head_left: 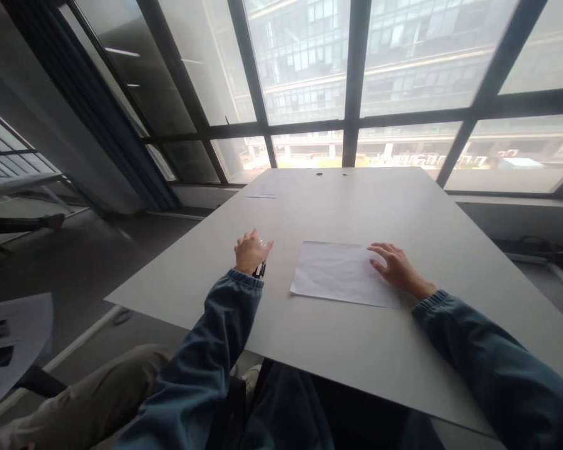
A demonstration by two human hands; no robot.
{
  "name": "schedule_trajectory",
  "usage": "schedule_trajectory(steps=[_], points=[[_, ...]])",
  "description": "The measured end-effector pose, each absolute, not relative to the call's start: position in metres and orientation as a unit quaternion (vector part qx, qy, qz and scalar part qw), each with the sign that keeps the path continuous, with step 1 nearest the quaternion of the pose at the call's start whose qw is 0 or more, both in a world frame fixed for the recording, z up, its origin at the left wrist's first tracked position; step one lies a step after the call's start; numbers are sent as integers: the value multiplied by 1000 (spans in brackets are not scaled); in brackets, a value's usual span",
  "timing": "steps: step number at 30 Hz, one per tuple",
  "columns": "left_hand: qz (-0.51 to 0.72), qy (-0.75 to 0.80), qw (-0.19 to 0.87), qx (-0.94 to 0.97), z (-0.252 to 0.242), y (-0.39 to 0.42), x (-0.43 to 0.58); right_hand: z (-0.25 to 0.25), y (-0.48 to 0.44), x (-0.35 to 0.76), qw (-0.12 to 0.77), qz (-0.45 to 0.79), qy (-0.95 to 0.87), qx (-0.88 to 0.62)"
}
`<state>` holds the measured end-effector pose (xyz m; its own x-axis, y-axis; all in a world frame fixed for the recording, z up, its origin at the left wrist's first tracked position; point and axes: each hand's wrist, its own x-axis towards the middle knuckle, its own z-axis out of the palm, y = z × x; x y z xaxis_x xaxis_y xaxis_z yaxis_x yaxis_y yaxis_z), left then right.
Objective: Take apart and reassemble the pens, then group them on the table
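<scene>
Lying toward the near edge of the surface [309,340], the white sheet [335,272] has its long axis left to right. The right hand [396,267], nearer, spreads loosely over its right end; left of it, the left hand [250,252] partly covers dark pen-like items [262,270], its grip impossible to tell.

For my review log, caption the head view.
Left hand at pen-like items, right hand over paper, on a white table.
</scene>
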<state>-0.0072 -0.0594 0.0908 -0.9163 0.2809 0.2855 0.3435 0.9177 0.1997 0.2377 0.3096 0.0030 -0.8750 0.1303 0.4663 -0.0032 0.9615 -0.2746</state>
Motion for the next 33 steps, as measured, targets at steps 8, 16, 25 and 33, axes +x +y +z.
schedule_trajectory(steps=[8, 16, 25, 33], points=[[-49, -986, 77, -136, 40, -90, -4, 3, 309, 235, 295, 155, -942, -40], [-71, -976, 84, -188, 47, -29, -24, 5, 303, 239, 253, 154, -955, -31], [-58, -960, 89, -258, 33, 10, -8, -1, 310, 247, 197, 111, -974, -23], [-22, -971, 61, -231, 45, -3, 4, -4, 314, 249, 199, 112, -973, -34]])
